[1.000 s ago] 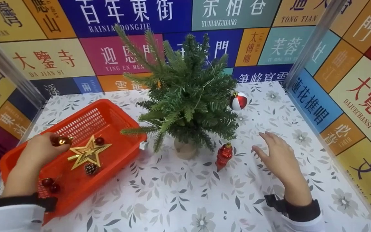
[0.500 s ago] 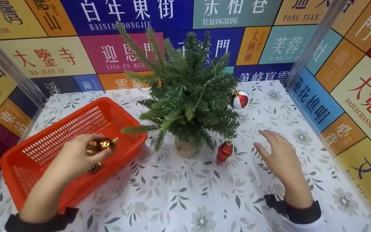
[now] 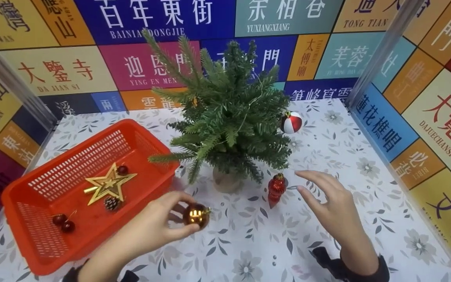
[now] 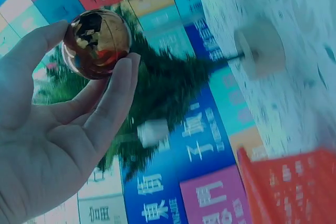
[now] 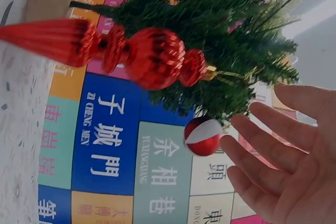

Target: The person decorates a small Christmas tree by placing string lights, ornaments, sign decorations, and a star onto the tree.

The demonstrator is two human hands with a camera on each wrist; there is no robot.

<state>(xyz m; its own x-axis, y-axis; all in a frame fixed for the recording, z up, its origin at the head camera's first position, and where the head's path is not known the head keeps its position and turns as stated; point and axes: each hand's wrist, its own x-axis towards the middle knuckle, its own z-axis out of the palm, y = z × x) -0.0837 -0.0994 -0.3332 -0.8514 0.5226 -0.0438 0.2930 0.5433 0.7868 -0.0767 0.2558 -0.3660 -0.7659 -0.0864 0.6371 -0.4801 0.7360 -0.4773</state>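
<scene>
My left hand (image 3: 166, 217) pinches a shiny gold bauble (image 3: 196, 216) between thumb and fingers, in front of the tree and right of the basket. In the left wrist view the gold bauble (image 4: 98, 43) sits at the fingertips. My right hand (image 3: 333, 207), fingers spread, holds nothing. Its fingertips are just right of a red finial-shaped ornament (image 3: 276, 190). The right wrist view shows this red ornament (image 5: 155, 59) with a gold cord reaching toward the tree. A small artificial Christmas tree (image 3: 231, 113) stands at the centre back. A red-and-white ball (image 3: 291, 122) hangs at its right side.
A red plastic basket (image 3: 78, 160) stands at the left. Inside lie a gold star (image 3: 110, 184), a pinecone (image 3: 112, 203) and several dark red berries (image 3: 68, 226). Printed panels surround the table, which has a leaf-patterned cover (image 3: 245, 243).
My left hand has carried the gold bauble rightward out of the basket to the front of the tree. My right hand has shifted slightly left, toward the red ornament.
</scene>
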